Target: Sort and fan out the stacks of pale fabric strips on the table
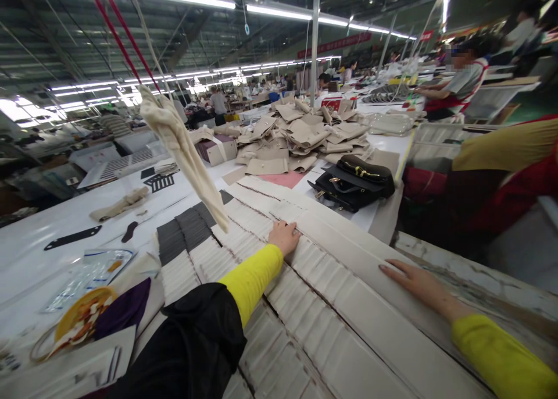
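Two hands rest on rows of overlapping cream strips laid across the tabletop.
At left, a yellow dish holds what look like wrapped snacks. The left hand presses down loosely curled, gripping nothing. The right hand lies flat, open and empty. Even, flat pressure probably keeps the overlaps from sliding.
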Available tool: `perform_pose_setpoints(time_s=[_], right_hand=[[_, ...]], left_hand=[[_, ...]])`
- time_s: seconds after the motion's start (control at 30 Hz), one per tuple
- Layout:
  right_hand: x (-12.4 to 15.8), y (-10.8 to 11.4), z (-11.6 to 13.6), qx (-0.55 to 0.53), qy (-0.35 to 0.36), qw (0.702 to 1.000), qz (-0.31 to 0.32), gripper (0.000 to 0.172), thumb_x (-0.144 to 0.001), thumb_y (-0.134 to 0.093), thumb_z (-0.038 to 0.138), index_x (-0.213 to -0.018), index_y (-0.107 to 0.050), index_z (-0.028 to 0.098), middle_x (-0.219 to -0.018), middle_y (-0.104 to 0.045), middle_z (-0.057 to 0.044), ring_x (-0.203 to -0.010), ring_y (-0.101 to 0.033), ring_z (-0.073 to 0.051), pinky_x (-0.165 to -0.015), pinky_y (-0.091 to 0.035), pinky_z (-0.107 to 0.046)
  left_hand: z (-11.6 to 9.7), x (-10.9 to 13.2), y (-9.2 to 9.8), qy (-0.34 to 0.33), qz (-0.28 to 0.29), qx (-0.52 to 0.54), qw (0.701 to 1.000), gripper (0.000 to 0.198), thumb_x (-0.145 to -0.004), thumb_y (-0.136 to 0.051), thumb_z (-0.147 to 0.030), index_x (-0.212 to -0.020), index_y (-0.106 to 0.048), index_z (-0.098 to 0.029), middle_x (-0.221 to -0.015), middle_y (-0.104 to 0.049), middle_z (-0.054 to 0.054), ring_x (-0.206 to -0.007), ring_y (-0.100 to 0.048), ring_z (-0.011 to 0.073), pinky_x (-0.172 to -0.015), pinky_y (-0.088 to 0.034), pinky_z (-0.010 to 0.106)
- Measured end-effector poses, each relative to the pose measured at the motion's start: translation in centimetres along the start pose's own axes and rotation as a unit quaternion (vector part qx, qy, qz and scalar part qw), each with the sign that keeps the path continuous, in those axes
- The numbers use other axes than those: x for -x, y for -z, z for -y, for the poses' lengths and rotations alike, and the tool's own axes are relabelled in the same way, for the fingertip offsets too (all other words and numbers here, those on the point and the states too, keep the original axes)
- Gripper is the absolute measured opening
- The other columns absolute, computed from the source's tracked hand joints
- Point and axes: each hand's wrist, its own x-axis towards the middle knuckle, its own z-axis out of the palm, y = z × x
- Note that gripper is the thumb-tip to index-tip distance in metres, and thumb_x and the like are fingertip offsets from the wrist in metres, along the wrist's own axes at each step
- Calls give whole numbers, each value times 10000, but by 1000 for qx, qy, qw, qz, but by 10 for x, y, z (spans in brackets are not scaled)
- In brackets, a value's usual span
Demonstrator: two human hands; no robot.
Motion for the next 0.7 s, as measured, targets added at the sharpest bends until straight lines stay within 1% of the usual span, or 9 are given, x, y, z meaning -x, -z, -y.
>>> perform_pose_setpoints(time_s=[0.1,0.23,0.33,0.47,0.57,0.63,0.7], right_hand=[[-3,-6,-2,-17,0,1000,13,618,-673,-395,626,-1096,-528,195,-1139,-529,-48,-1084,-451,-238,-956,-322,-346],[-7,-4,-4,-23,9,1000,8,610,-668,-408,617,-1099,-528,203,-1148,-523,-31,-1098,-439,-230,-967,-316,-336],[-10,0,1,-29,27,999,12,579,-672,-406,608,-1089,-536,228,-1157,-516,-19,-1099,-439,-229,-970,-309,-348],[-14,3,12,-24,23,999,11,576,-679,-403,606,-1093,-534,227,-1153,-518,-35,-1099,-438,-239,-967,-311,-351],[-15,3,16,-19,25,999,10,592,-677,-402,613,-1090,-540,212,-1134,-532,-46,-1085,-450,-243,-959,-323,-345],[-16,0,16,-18,30,999,11,597,-679,-398,614,-1088,-542,204,-1129,-535,-50,-1077,-458,-243,-952,-329,-351],[-17,-3,14,-19,30,999,12,600,-677,-399,615,-1081,-547,197,-1130,-535,-49,-1071,-462,-240,-950,-332,-351]], left_hand=[[1,2,-1,0,-11,13,1000,441,-783,-342,-449,-1138,-455,-214,-1109,-443,104,-1034,-365,257,-887,-305,367],[2,5,-2,16,-29,38,999,480,-773,-374,-434,-1167,-418,-163,-1155,-416,128,-1057,-357,257,-909,-284,356],[1,8,-3,30,-30,46,998,504,-771,-374,-441,-1193,-387,-165,-1199,-384,128,-1084,-341,255,-916,-277,347],[1,9,0,42,-21,36,998,519,-758,-376,-487,-1186,-383,-193,-1177,-415,118,-1084,-342,263,-891,-296,369],[9,7,4,46,-29,28,998,510,-737,-392,-517,-1121,-432,-184,-1140,-454,112,-1065,-365,264,-870,-315,371],[18,3,6,66,-33,27,997,514,-722,-404,-526,-1068,-469,-152,-1118,-472,126,-1047,-388,270,-857,-326,368],[27,-1,8,88,-20,33,995,536,-705,-423,-528,-1049,-486,-122,-1119,-471,148,-1042,-402,275,-856,-329,361]])
